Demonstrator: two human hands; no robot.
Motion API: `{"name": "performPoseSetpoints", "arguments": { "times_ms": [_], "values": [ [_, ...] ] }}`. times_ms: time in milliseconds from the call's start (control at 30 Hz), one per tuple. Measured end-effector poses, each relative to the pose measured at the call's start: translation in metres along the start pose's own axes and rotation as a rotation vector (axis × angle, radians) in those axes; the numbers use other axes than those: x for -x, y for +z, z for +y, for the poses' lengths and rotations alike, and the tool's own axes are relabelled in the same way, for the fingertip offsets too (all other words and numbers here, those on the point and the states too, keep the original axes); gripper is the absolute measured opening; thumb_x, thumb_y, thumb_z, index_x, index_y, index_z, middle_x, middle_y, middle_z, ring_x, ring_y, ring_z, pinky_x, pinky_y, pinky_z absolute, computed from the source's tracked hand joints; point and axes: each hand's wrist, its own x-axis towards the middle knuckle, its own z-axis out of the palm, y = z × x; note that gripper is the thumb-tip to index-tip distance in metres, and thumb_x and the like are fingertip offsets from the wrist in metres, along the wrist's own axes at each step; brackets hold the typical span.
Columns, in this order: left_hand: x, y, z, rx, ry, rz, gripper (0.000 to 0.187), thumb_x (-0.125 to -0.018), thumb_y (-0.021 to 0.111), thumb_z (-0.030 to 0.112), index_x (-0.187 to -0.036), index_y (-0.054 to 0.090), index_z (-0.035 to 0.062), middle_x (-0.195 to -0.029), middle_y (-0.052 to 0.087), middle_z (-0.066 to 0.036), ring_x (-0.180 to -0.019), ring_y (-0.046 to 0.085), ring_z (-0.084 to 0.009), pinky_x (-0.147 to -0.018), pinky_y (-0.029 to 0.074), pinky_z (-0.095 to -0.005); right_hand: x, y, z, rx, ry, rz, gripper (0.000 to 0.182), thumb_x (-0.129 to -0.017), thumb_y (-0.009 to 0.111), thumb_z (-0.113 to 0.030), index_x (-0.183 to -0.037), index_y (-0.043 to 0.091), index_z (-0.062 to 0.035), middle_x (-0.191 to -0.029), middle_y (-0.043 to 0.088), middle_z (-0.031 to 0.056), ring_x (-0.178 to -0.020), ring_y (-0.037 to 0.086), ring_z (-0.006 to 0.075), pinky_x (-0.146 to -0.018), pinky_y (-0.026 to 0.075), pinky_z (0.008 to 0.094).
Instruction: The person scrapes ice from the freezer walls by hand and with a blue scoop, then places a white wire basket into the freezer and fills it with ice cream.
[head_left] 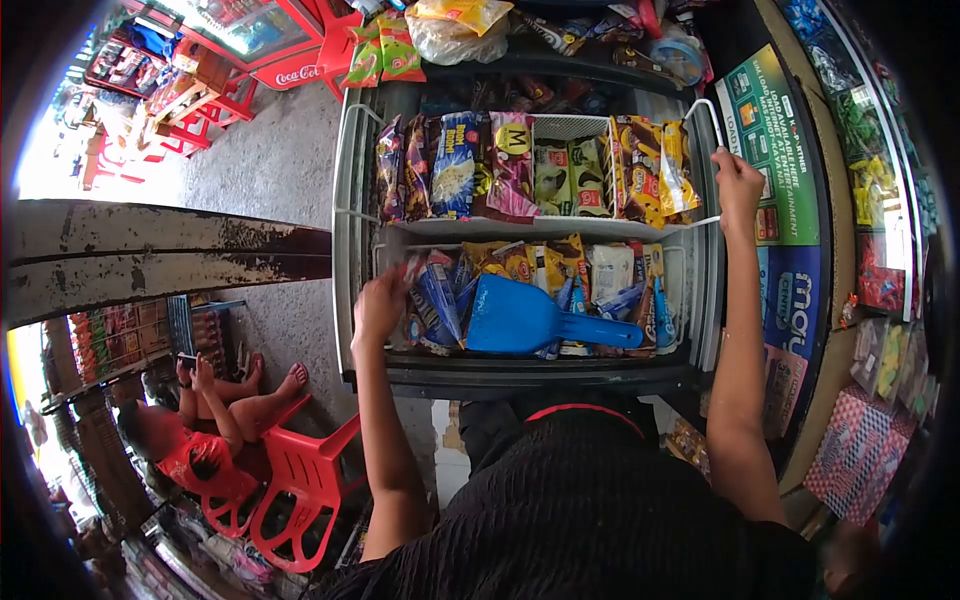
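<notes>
An open chest freezer [520, 375] stands in front of me, holding packs of ice cream. Across its back part sits a white wire basket [575, 127] with wrapped ice cream bars, among them a blue pack [456, 165] and a pink pack [512, 165]. My right hand [739, 187] is closed at the basket's right wire handle. Over the front left of the freezer is my left hand [379, 309], near wrapped cones [438, 297]; its fingers are smeared by motion. A blue plastic scoop [515, 315] lies on the front packs, its handle pointing right.
Snack bags [458, 30] lie on the freezer's far end. Posters [770, 150] and shelved goods line the right side. To the left, a worn wooden beam [170, 250] reaches the freezer, and a person in red [205, 460] sits on a red chair [305, 460].
</notes>
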Motion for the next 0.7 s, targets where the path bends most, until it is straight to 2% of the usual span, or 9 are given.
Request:
{"name": "performPoseSetpoints", "arguments": {
  "times_ms": [33,133,233,367,433,467,600,633,700],
  "values": [
    [0.009,-0.004,-0.001,-0.001,-0.004,-0.005,0.02,-0.08,0.055,0.024,-0.086,0.058,0.0054,-0.083,0.06,-0.02,-0.081,0.057,-0.0361,-0.065,0.045,-0.0465,0.0,0.0,0.002,0.003,0.005,-0.003,0.024,-0.082,0.059,-0.021,-0.081,0.067,0.0018,-0.052,0.045,-0.0027,-0.047,0.036,0.0042,-0.045,0.028,0.0224],
    [0.034,-0.02,0.013,-0.031,-0.204,-0.354,0.026,-0.074,0.062,0.03,-0.078,0.062,0.005,-0.071,0.06,-0.019,-0.074,0.059,-0.0374,-0.063,0.046,-0.0458,-0.002,0.0,0.003,0.042,-0.053,0.003,0.024,-0.083,0.059,-0.021,-0.082,0.067,0.0017,-0.053,0.046,-0.0021,-0.048,0.036,0.0045,-0.046,0.029,0.0218],
    [0.054,-0.015,-0.002,0.168,-0.311,-0.508,0.022,-0.07,0.066,0.019,-0.083,0.064,0.0012,-0.067,0.062,-0.013,-0.055,0.062,-0.0228,-0.052,0.048,-0.0348,-0.002,0.002,0.005,0.009,-0.065,0.016,0.025,-0.083,0.059,-0.022,-0.083,0.067,0.0014,-0.053,0.046,-0.0023,-0.048,0.036,0.0044,-0.046,0.029,0.0219],
    [0.054,-0.052,0.017,0.356,-0.334,-0.638,0.02,-0.069,0.066,0.013,-0.083,0.065,-0.0009,-0.063,0.061,-0.009,-0.048,0.059,-0.0142,-0.046,0.046,-0.029,-0.004,-0.002,0.007,0.063,-0.04,-0.024,0.025,-0.083,0.059,-0.022,-0.084,0.067,0.0016,-0.054,0.05,-0.0014,-0.05,0.038,0.0045,-0.046,0.03,0.0221],
    [0.048,-0.074,0.021,0.336,-0.224,-0.603,0.019,-0.071,0.066,0.016,-0.082,0.066,0.0008,-0.061,0.061,-0.009,-0.048,0.058,-0.0137,-0.044,0.045,-0.0275,-0.004,-0.001,0.009,0.065,-0.059,-0.011,0.026,-0.083,0.059,-0.023,-0.084,0.067,0.0015,-0.055,0.05,-0.0014,-0.05,0.039,0.0047,-0.046,0.03,0.022],
    [0.04,-0.095,0.036,0.272,-0.282,-0.565,0.019,-0.072,0.064,0.019,-0.083,0.067,0.0027,-0.06,0.061,-0.009,-0.05,0.059,-0.0136,-0.047,0.045,-0.028,-0.005,0.001,0.011,0.033,-0.094,0.024,0.026,-0.083,0.06,-0.023,-0.084,0.067,0.0014,-0.054,0.047,-0.0022,-0.049,0.038,0.0047,-0.045,0.029,0.0222],
    [-0.022,-0.122,0.021,0.145,0.066,0.157,0.024,-0.078,0.062,0.026,-0.088,0.068,0.0046,-0.06,0.06,-0.011,-0.051,0.056,-0.0162,-0.053,0.044,-0.0311,-0.005,-0.002,0.009,0.033,-0.007,-0.024,0.024,-0.083,0.06,-0.023,-0.085,0.068,-0.0002,-0.054,0.046,-0.0025,-0.05,0.038,0.005,-0.046,0.029,0.0222],
    [-0.037,-0.134,0.038,0.223,-0.146,0.195,0.029,-0.084,0.059,0.027,-0.093,0.065,0.0009,-0.059,0.056,-0.004,-0.055,0.052,-0.0078,-0.053,0.044,-0.0247,-0.005,-0.001,0.01,0.031,-0.005,-0.02,0.024,-0.083,0.06,-0.023,-0.085,0.068,-0.0002,-0.054,0.046,-0.0025,-0.05,0.038,0.005,-0.046,0.029,0.0222],
    [-0.075,-0.128,0.027,0.261,-0.066,0.346,0.029,-0.084,0.058,0.026,-0.096,0.063,0.0001,-0.07,0.06,-0.009,-0.061,0.057,-0.0136,-0.058,0.046,-0.0275,-0.005,0.0,0.011,0.039,-0.052,0.003,0.025,-0.083,0.059,-0.023,-0.086,0.068,0.0002,-0.053,0.045,-0.0029,-0.048,0.037,0.0044,-0.044,0.028,0.0221]
  ]
}}
